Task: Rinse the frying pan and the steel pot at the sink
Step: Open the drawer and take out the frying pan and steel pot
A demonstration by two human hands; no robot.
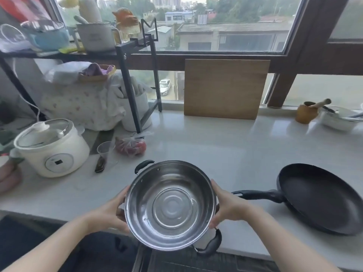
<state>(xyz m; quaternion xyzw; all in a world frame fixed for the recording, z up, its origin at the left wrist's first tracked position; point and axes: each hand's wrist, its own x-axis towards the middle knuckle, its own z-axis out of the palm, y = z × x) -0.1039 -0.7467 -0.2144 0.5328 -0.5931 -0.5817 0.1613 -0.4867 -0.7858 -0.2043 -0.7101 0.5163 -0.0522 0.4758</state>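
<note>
A shiny steel pot (pixel 170 205) with two black handles is held over the counter's front edge, its empty inside facing me. My left hand (pixel 111 211) grips its left rim and my right hand (pixel 227 208) grips its right rim. A black frying pan (pixel 322 197) lies flat on the white counter to the right, its black handle pointing left toward my right hand, apart from it. No sink or tap shows.
A white rice cooker (pixel 50 148) stands at the left, with a plastic cup (pixel 105 152) and a bagged red item (pixel 131 146) beside it. A black rack (pixel 135 85) holds kitchenware. A wooden board (pixel 224 89) leans on the window. A bowl (pixel 339 119) sits far right.
</note>
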